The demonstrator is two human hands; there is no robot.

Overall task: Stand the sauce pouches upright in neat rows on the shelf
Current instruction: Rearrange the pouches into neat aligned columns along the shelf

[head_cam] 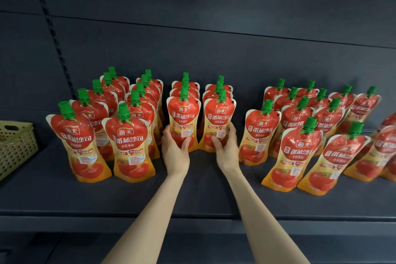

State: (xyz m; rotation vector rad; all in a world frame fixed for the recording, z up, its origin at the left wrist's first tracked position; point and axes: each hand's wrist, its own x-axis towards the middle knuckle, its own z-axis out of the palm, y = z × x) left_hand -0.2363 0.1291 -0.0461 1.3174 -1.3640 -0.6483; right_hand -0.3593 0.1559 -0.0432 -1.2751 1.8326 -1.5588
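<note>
Basket: An olive-green plastic basket (pixel 15 146) with little holes sits at the far left end of the dark grey flat metal shelf (pixel 203 195). Only part of it shows.
Left rows: Red and orange soft sauce pouches (pixel 80 143) with green screw caps stand on the left part of the shelf. They make two rows that run from near the shelf's front to its back.
Left hand: The left hand (pixel 175 150) is at the middle of the shelf. It grasps the left pouch (pixel 183 118) low down, with the thumb on the front and the fingers round the left side. This pouch stands upright on the shelf.
Right hand: The right hand (pixel 227 148) is also at the middle of the shelf. It grasps the right pouch (pixel 219 122) low down, with the thumb on the front and the fingers round the right side. This pouch stands upright too, just beside the left pouch.
Middle rows: More pouches stand in a line behind each held pouch, toward the back of the shelf.
Right rows: More pouches (pixel 293 152) stand on the right part of the shelf in looser rows, and some tip a little.
Right end: At the far right end of the shelf, some pouches (pixel 383 150) lean over more. The picture's edge cuts them off.
</note>
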